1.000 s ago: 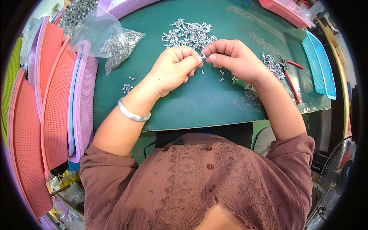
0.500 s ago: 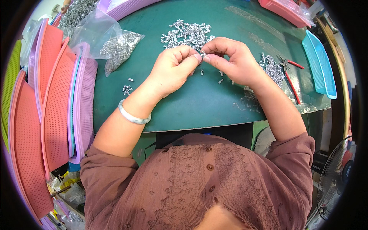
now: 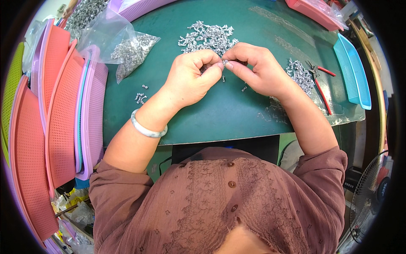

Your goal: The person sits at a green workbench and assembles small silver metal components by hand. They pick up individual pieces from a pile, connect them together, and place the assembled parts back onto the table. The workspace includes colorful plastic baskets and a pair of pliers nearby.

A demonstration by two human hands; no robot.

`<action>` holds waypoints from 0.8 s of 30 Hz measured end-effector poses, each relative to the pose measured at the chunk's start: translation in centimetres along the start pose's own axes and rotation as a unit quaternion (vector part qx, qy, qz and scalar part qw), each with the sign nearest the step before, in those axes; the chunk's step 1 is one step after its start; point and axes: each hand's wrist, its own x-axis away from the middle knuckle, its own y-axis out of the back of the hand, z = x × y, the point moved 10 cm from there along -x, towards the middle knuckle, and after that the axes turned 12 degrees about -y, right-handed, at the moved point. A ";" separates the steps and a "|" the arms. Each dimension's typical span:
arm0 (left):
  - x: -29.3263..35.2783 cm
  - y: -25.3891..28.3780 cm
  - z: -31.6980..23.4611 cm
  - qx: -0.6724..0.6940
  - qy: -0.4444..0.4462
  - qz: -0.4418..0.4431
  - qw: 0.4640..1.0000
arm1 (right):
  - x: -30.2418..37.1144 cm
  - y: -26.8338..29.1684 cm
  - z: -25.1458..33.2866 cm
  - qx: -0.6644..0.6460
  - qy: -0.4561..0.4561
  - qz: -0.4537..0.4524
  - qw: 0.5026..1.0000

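Note:
Over the green table, my left hand (image 3: pixel 189 79) and my right hand (image 3: pixel 259 70) meet fingertip to fingertip. Each pinches with thumb and forefinger at a tiny silvery metal piece (image 3: pixel 225 62), mostly covered by the fingers. Just beyond them spreads a pile of similar small metal pieces (image 3: pixel 208 36). One loose piece (image 3: pixel 223 78) lies below the fingertips, another (image 3: pixel 244 88) under my right hand. To the right of that hand is a second heap (image 3: pixel 299 77), beside red-handled pliers (image 3: pixel 320 86) with their jaws apart.
A clear bag of metal parts (image 3: pixel 135 53) lies at the left, near a few loose pieces (image 3: pixel 140 98). Pink and purple perforated baskets (image 3: pixel 63 122) stand along the left side. A blue basket (image 3: pixel 352 72) sits at the right edge, with a fan (image 3: pixel 368 194) below.
Both hands stay in nearly the same place, still pinched together. My right fingers have shifted slightly, and pieces that showed beneath that hand are no longer visible.

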 end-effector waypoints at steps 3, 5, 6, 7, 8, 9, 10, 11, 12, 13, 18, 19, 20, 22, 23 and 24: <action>0.2 -0.1 1.0 0.070 0.045 -0.006 0.997 | 0.0 0.0 0.0 -0.012 -0.012 0.003 1.000; 0.4 -0.3 1.6 0.124 0.083 -0.012 0.989 | 0.0 0.2 0.0 -0.015 -0.015 -0.009 1.000; 0.4 -0.4 1.6 0.150 0.101 -0.014 0.983 | 0.0 0.3 -0.1 -0.016 -0.017 -0.016 1.000; 0.5 -0.6 1.6 0.176 0.119 -0.016 0.977 | 0.0 0.4 0.0 -0.011 -0.012 -0.021 1.000; 0.6 -0.9 1.7 0.187 0.130 -0.012 0.974 | 0.0 0.4 0.1 -0.006 -0.006 -0.026 1.000; 0.7 -1.1 1.8 0.197 0.142 -0.008 0.970 | 0.0 0.5 0.2 0.000 -0.001 -0.031 1.000; 0.8 -1.3 1.9 0.207 0.153 -0.003 0.966 | 0.0 0.5 0.2 0.005 0.002 -0.032 0.999; 0.8 -1.4 1.9 0.223 0.160 -0.001 0.962 | 0.0 0.5 0.3 0.010 0.005 -0.033 0.999; 0.8 -1.4 1.9 0.239 0.168 0.002 0.956 | 0.0 0.5 0.3 0.015 0.008 -0.033 0.999; 0.9 -1.4 2.0 0.255 0.175 0.004 0.951 | 0.1 0.5 0.4 0.020 0.012 -0.035 0.999; 1.1 -1.5 2.3 0.261 0.203 -0.009 0.944 | 0.2 0.4 1.3 0.051 0.048 -0.045 0.996; 1.2 -1.6 2.4 0.265 0.209 -0.013 0.941 | 0.3 0.3 1.3 0.053 0.049 -0.045 0.996; 1.2 -1.6 2.4 0.268 0.208 -0.009 0.941 | 0.3 0.3 1.3 0.054 0.050 -0.045 0.996; 1.2 -1.8 2.5 0.274 0.206 0.000 0.939 | 0.4 0.2 1.4 0.065 0.047 -0.043 0.996; 1.3 -1.9 2.6 0.273 0.209 0.001 0.939 | 0.4 0.2 1.5 0.073 0.044 -0.041 0.996; 1.3 -1.9 2.6 0.272 0.212 0.002 0.939 | 0.4 0.1 1.6 0.082 0.040 -0.039 0.995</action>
